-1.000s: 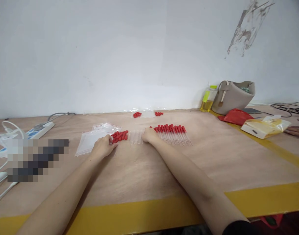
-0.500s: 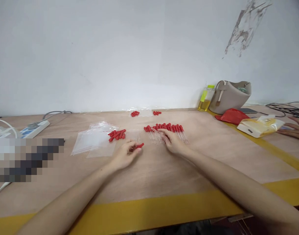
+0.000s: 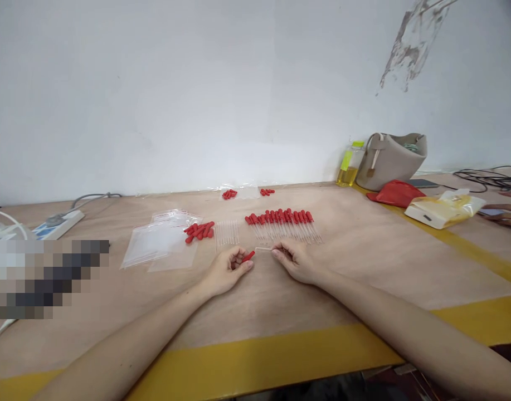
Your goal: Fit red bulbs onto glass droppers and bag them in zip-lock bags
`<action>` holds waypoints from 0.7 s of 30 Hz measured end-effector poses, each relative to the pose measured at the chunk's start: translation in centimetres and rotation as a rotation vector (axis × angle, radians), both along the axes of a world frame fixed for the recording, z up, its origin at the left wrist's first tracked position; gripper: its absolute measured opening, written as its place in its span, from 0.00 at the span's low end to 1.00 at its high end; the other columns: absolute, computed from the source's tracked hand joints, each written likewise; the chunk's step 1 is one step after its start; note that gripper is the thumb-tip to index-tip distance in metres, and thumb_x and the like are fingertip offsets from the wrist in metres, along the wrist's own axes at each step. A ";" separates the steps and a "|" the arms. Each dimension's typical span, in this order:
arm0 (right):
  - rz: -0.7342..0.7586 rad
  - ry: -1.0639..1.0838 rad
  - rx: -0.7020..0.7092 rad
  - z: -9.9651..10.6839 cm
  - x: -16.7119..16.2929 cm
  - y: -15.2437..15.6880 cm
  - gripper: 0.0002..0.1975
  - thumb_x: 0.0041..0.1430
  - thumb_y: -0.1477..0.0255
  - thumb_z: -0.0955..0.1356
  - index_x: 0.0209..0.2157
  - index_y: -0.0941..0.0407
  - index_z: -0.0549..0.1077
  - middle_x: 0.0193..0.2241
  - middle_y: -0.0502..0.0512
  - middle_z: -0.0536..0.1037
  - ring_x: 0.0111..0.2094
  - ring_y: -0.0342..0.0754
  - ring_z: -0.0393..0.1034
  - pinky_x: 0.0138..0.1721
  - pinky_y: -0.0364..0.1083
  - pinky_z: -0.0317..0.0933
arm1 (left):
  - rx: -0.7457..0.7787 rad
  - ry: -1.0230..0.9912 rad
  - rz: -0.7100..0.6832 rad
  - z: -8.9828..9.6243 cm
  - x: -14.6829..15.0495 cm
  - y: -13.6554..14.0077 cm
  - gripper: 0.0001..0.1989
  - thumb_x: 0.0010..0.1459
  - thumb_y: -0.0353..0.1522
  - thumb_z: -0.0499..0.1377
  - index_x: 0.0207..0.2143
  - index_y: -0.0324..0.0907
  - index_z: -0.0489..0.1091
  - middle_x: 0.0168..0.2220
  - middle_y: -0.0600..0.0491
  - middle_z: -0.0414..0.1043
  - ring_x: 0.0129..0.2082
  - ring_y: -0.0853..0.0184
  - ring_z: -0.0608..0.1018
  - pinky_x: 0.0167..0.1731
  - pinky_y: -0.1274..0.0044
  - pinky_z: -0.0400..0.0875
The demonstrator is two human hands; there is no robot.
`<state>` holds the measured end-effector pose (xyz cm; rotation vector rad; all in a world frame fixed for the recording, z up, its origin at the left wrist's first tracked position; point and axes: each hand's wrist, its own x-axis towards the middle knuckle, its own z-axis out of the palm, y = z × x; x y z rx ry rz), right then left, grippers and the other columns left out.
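Pinched in my left hand [image 3: 230, 269] is a red rubber dropper bulb [image 3: 249, 256], its end pointing right. My right hand [image 3: 296, 262] is closed on a thin clear dropper tube [image 3: 262, 249], which points left toward the bulb; a small gap separates the two. Just beyond my right hand lies a row of droppers with red bulbs [image 3: 280, 217], their clear tubes toward me. Several bare clear tubes [image 3: 227, 232] lie side by side beyond my left hand. Left of them is a pile of loose red bulbs [image 3: 199, 230].
Clear zip bags [image 3: 155, 239] overlap at left, near a power strip [image 3: 58, 224]. Small bags of red bulbs [image 3: 229, 194] lie by the wall. At right are a bottle [image 3: 349, 164], a grey handbag [image 3: 391, 161], a red pouch [image 3: 396, 195], a yellow-white packet [image 3: 443, 210] and another person's hand [image 3: 508, 211].
My right hand has drawn back from the dropper row with the tube, which now points at the bulb. My left hand has shifted slightly right and nearer.
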<state>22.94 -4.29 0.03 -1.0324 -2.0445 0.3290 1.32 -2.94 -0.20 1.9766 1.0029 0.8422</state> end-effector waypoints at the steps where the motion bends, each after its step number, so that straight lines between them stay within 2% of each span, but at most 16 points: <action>1: 0.002 -0.010 0.001 0.0 0.0 -0.1 0.08 0.57 0.71 0.59 0.31 0.57 0.68 0.25 0.52 0.70 0.26 0.42 0.61 0.28 0.41 0.55 | 0.003 0.002 0.002 0.0 0.0 0.0 0.11 0.52 0.37 0.56 0.33 0.37 0.64 0.29 0.53 0.66 0.27 0.72 0.69 0.28 0.79 0.65; 8: 0.047 -0.055 -0.031 0.1 -0.4 -0.3 0.08 0.56 0.72 0.61 0.28 0.58 0.70 0.22 0.50 0.70 0.23 0.40 0.60 0.26 0.39 0.53 | -0.018 0.008 -0.015 0.3 0.1 -0.2 0.14 0.54 0.39 0.53 0.33 0.37 0.68 0.24 0.55 0.65 0.23 0.73 0.66 0.23 0.82 0.61; 14: 0.084 -0.057 -0.096 -0.1 -0.2 0.0 0.09 0.55 0.71 0.61 0.28 0.58 0.71 0.21 0.49 0.70 0.22 0.40 0.60 0.24 0.39 0.52 | 0.065 0.080 0.026 1.0 0.1 -0.6 0.15 0.55 0.39 0.52 0.32 0.38 0.72 0.21 0.57 0.66 0.20 0.73 0.65 0.21 0.82 0.57; 21: 0.100 -0.126 -0.067 0.0 -0.1 0.0 0.07 0.54 0.71 0.63 0.28 0.57 0.71 0.20 0.47 0.71 0.22 0.39 0.60 0.37 0.45 0.50 | 0.176 0.133 0.025 0.9 -0.2 -0.8 0.13 0.56 0.37 0.51 0.34 0.40 0.72 0.30 0.53 0.72 0.30 0.68 0.71 0.30 0.79 0.64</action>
